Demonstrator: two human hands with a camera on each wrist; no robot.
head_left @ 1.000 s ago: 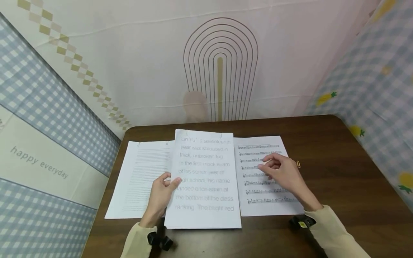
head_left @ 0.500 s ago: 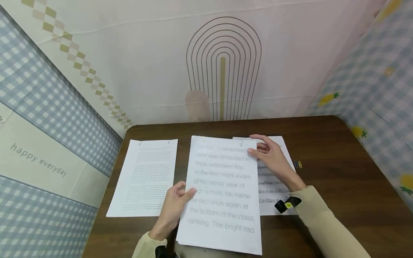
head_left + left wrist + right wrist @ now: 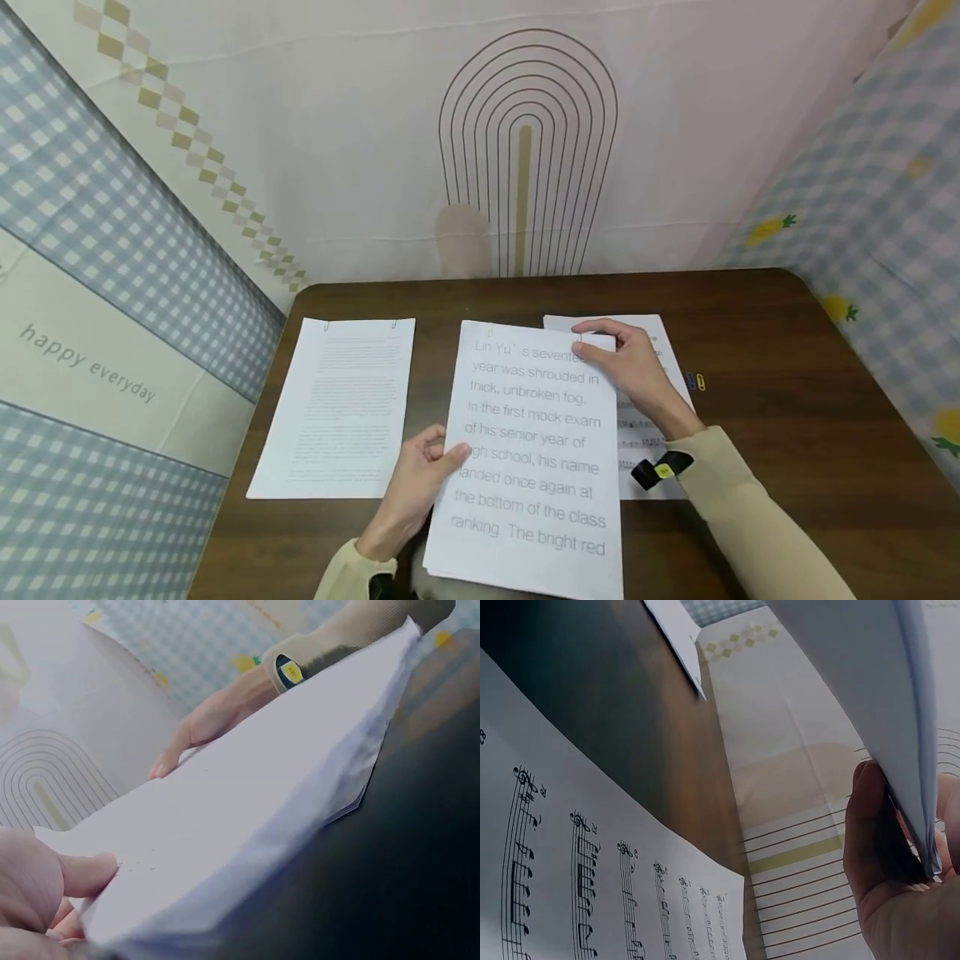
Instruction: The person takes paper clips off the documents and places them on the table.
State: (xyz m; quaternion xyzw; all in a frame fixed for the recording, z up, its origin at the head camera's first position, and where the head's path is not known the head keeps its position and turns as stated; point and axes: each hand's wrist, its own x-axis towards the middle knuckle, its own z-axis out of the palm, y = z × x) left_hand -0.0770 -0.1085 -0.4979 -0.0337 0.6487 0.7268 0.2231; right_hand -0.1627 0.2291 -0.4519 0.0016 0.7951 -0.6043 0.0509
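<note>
A stack of printed paper [image 3: 532, 467] with large text is held up off the table, tilted, by both hands. My left hand [image 3: 416, 479] grips its left edge, thumb on the front and fingers behind. At the top right corner my right hand [image 3: 633, 367] pinches the sheets; in the right wrist view the fingers [image 3: 866, 832] lie behind the stack. A paper clip [image 3: 490, 330] sits on the stack's top edge at left. Behind it lies sheet music [image 3: 641, 450], partly covered by the stack and right hand.
To the left lies another clipped stack of printed pages [image 3: 345, 408], with small text. Two loose paper clips, one blue [image 3: 691, 381] and one yellow [image 3: 701, 382], lie right of the sheet music. The brown table [image 3: 780, 433] meets a cloth-covered wall [image 3: 360, 167] at the back.
The large-text stack has moved right and toward me, off the small-text pages and over the sheet music. My right hand has come from above the music to grip its top right corner.
</note>
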